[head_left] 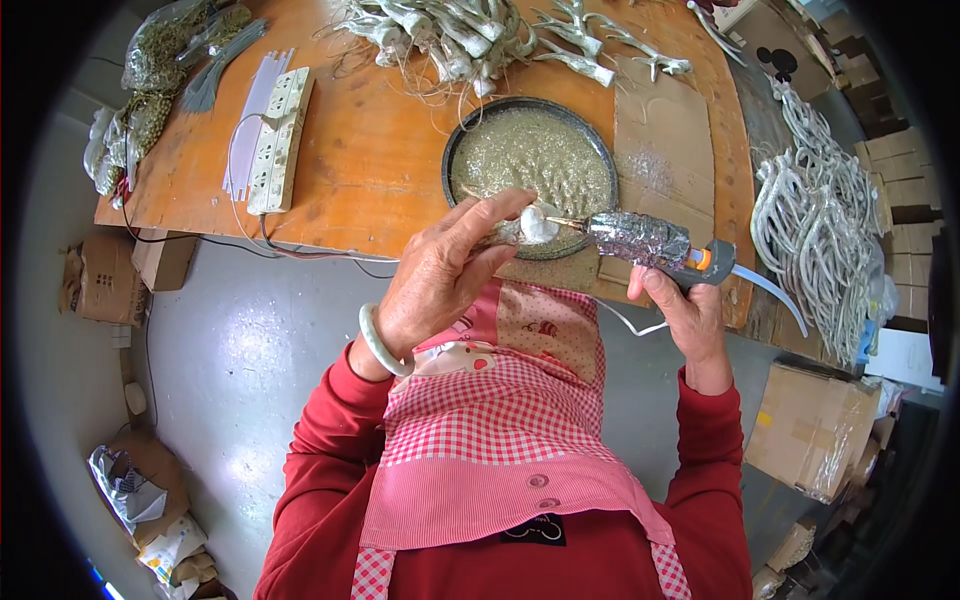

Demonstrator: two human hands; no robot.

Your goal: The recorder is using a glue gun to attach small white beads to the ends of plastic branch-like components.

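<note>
My left hand (445, 275) pinches a small white piece (537, 226) at the near rim of a round dark tray (455, 150) filled with gold glitter. My right hand (685, 315) grips a glue gun (650, 243) wrapped in silver foil, with an orange trigger and a white glue stick at its back. The gun's nozzle points left and touches the white piece. A pale green bangle (380, 342) sits on my left wrist. Both hands hover over the front edge of the orange wooden table (360, 170).
White antler-shaped pieces (470, 40) are heaped at the table's far side, more (820, 220) at the right. A white power strip (280, 140) and cords lie at the left, bags of greenish material (160, 60) beyond. Cardboard (665, 140) lies beside the tray. Boxes (810, 425) stand on the floor.
</note>
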